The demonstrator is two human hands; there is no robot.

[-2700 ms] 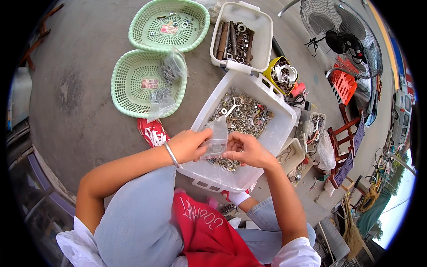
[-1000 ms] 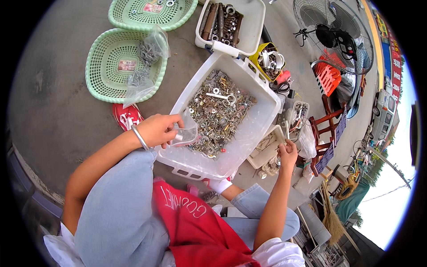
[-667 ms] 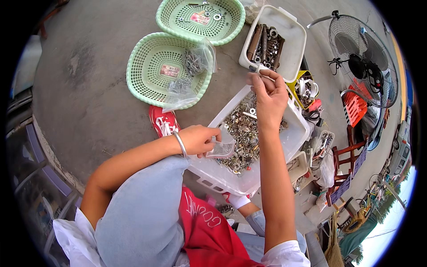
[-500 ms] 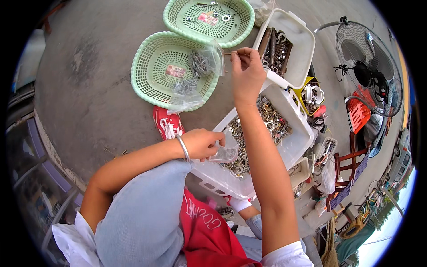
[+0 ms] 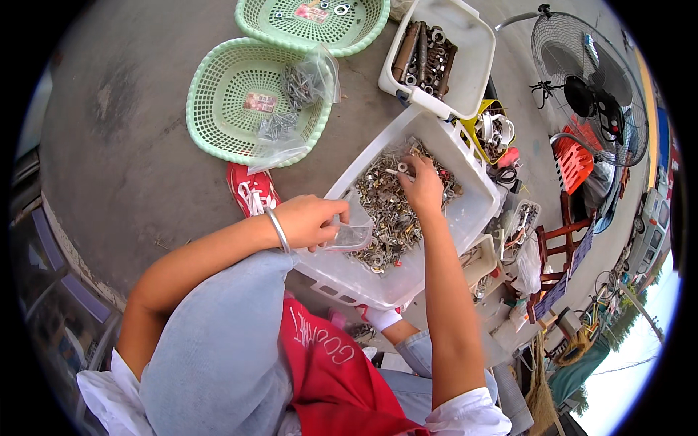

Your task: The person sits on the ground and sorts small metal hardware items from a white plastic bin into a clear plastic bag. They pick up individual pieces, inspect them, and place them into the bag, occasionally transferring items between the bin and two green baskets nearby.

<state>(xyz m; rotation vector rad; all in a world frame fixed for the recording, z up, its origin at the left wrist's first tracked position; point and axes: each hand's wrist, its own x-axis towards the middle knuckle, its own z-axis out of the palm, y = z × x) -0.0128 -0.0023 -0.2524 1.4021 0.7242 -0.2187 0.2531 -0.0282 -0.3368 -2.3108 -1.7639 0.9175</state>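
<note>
My left hand [image 5: 309, 221] is closed on the rim of a small clear plastic container [image 5: 353, 234], tilted over the near left side of a large translucent white bin [image 5: 465, 214]. A heap of mixed screws, nuts and other small metal hardware [image 5: 385, 211] covers the bin's floor. My right hand [image 5: 423, 187] is down at the far part of this heap, thumb and fingers curled together beside a small pale ring and a short white piece. Whatever lies between those fingertips is too small to make out.
Two green plastic baskets [image 5: 200, 109] stand at the far left; the nearer holds plastic bags of screws [image 5: 302, 86]. Beyond the bin is a white box [image 5: 476, 43] with large rusty bolts. A yellow container [image 5: 472, 131] and a fan [image 5: 589, 94] stand to the right.
My right hand has come down from beside the nearer green basket into the hardware heap, and the thin rod it held is out of sight. My left hand keeps the clear container.
</note>
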